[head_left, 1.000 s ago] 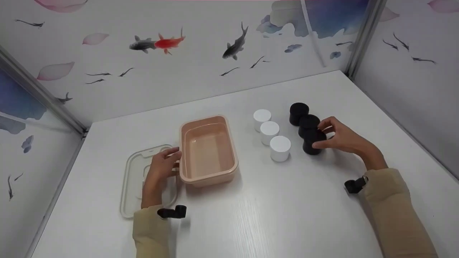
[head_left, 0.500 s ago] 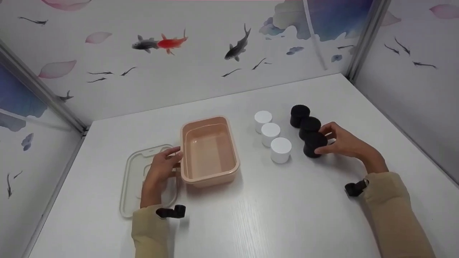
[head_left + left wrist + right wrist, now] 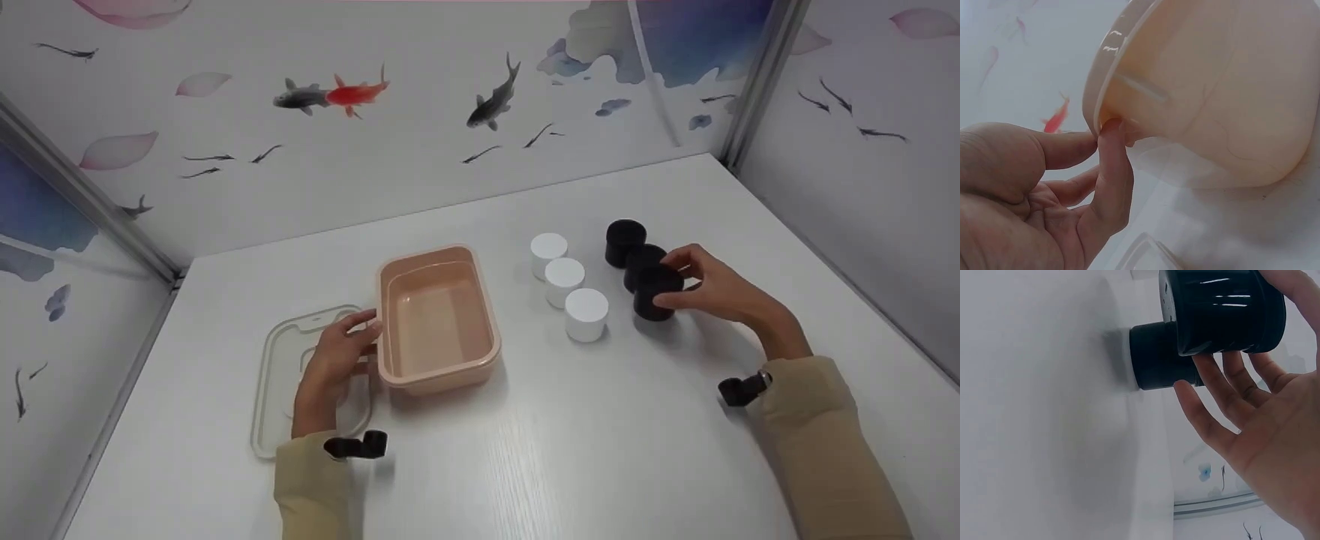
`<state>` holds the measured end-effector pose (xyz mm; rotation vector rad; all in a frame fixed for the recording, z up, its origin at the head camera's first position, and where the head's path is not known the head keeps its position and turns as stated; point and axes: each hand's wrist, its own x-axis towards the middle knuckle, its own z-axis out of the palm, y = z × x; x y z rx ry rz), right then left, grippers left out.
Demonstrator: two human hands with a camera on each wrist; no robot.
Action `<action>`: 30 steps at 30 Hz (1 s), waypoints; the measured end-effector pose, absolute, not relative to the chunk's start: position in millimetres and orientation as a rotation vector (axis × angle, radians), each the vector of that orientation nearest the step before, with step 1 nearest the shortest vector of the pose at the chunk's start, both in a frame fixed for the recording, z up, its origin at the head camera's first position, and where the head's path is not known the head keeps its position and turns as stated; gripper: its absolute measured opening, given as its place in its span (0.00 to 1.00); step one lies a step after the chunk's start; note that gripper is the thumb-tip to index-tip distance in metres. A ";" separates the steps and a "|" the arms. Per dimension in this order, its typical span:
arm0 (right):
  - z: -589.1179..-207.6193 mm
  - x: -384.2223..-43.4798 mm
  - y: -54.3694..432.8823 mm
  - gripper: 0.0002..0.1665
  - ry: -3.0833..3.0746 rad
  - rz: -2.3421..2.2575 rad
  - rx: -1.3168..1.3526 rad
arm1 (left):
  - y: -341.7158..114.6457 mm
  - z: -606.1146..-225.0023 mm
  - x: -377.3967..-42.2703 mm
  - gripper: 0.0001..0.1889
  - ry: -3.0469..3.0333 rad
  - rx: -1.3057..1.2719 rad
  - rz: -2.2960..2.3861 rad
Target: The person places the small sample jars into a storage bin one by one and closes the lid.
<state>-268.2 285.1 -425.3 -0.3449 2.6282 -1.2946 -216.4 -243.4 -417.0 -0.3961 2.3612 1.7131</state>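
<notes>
My left hand [image 3: 336,356] pinches the left rim of a pink plastic storage box [image 3: 439,326]; in the left wrist view the fingers [image 3: 1113,180] hook under that rim. Beneath the hand lies a pale flat lid [image 3: 274,382], partly hidden. My right hand [image 3: 724,289] grips the nearest black jar [image 3: 654,298] between thumb and fingers. In the right wrist view this black jar [image 3: 1224,312] is held slightly off the table, its underside showing. Behind it stand two more black jars [image 3: 625,241], the middle one partly covered.
Three white jars [image 3: 586,315] stand in a slanting row between the box and the black jars. A white table [image 3: 570,450] bears everything. Printed panels [image 3: 420,165] with fish drawings enclose its back and sides.
The nearest black jar has risen a little with my right hand. My left hand keeps its place at the box's rim.
</notes>
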 end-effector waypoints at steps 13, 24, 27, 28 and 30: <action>-415.4 -260.7 273.5 0.35 2.692 -1.351 -0.332 | -238.1 -422.0 -221.3 0.25 2.321 -0.422 1.747; -406.1 -256.5 237.3 0.37 2.746 -1.433 -0.369 | -242.6 -421.3 -219.4 0.26 2.283 -0.440 1.774; -404.7 -254.5 231.2 0.36 2.739 -1.450 -0.394 | -242.9 -421.2 -219.4 0.26 2.284 -0.436 1.770; -404.1 -253.6 229.1 0.36 2.734 -1.460 -0.401 | -242.9 -421.1 -219.4 0.26 2.291 -0.436 1.760; -403.0 -251.8 225.2 0.35 2.719 -1.490 -0.409 | -243.2 -421.2 -219.0 0.26 2.307 -0.436 1.732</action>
